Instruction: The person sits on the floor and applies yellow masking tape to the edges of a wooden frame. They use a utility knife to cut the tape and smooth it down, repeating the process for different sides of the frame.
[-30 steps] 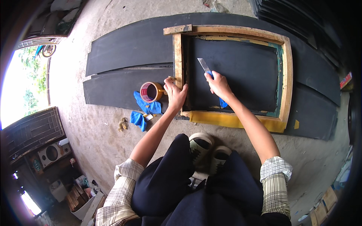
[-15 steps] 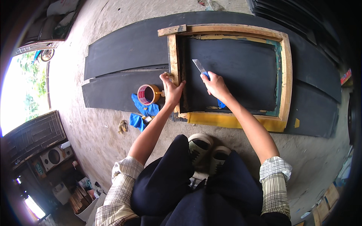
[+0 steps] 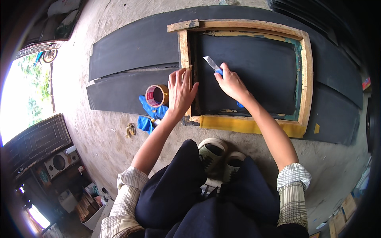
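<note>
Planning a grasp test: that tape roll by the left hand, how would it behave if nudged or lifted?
The tape roll lies flat on its side on a dark sheet, so a nudge would probably slide it, not roll it. It is a hollow ring, likely light and fairly stiff. Tipped onto its edge, it could roll off across the floor.

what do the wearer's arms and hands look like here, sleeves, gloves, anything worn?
Both hands are bare: no gloves, and no rings or watch that I can make out on the left hand or right hand. Forearms are bare too. Both sleeves, the left sleeve and the right sleeve, are a light plaid with dark check lines, rolled up to about the elbow.
</note>
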Tool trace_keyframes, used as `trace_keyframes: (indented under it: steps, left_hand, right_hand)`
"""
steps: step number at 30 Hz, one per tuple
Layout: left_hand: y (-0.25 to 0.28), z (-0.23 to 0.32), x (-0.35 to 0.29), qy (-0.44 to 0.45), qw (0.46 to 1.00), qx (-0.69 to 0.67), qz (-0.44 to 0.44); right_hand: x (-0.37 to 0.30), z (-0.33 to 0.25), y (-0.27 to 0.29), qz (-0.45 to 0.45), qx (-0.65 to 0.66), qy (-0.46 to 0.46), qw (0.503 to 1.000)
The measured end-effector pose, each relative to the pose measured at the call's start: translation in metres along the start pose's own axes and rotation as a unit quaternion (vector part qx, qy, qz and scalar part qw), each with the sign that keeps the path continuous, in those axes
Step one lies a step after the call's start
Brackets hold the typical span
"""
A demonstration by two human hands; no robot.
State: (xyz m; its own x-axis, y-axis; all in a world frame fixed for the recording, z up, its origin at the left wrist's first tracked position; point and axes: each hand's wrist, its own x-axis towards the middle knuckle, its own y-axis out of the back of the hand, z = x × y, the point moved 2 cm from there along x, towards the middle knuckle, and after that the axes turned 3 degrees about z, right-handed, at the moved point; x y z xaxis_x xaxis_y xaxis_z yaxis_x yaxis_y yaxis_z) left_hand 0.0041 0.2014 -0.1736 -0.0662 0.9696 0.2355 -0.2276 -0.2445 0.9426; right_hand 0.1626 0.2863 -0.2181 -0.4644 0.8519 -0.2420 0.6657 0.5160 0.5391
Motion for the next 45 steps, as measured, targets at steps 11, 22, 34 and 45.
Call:
trace_keyframes:
  steps: [11,22,34,45]
  left_hand:
    - [-0.015,0.01,0.05,-0.057,0.962,0.263,-0.053]
    - [-0.001,0.015,-0.009,-0.021,0.987,0.127,-0.091]
    - [-0.014,0.007,-0.03,0.017,0.998,0.063,0.0]
    - [-0.028,-0.003,-0.039,0.008,0.999,0.013,0.042]
  right_hand:
    - [0.021,-0.003,0.003,0.062,-0.041,0.101,0.992]
    - [0.007,-0.002,0.014,0.002,-0.005,0.124,0.992]
    - [-0.021,0.0,-0.007,0.085,-0.147,0.271,0.947]
    - [-0.026,-0.002,-0.018,0.054,-0.196,0.274,0.94]
